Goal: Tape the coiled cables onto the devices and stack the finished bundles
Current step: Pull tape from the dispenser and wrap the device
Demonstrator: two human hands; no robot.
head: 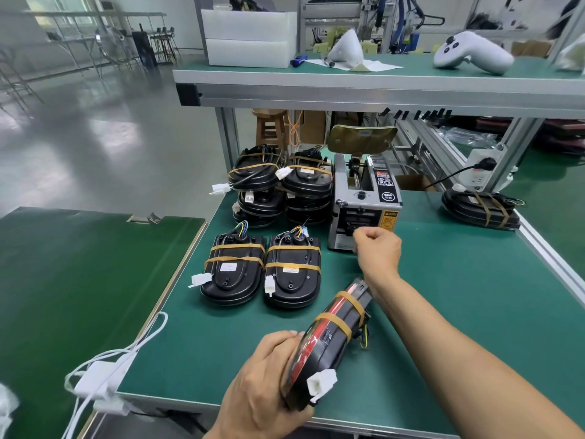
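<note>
My left hand grips a black and red device by its near end, fingers curled over the edge, holding it tilted on its side above the green bench. Two tan tape bands cross its far half, and a white plug sticks out just beside my thumb. My right hand is at the mouth of the tape dispenser, fingers clenched in a pinch; I cannot tell whether a strip of tape sits between them. Two taped bundles lie flat side by side near the bench's left edge, each with two tape bands and a white plug. Behind them, two stacks of finished bundles stand just left of the dispenser. One more taped bundle lies well apart at the right edge.
</note>
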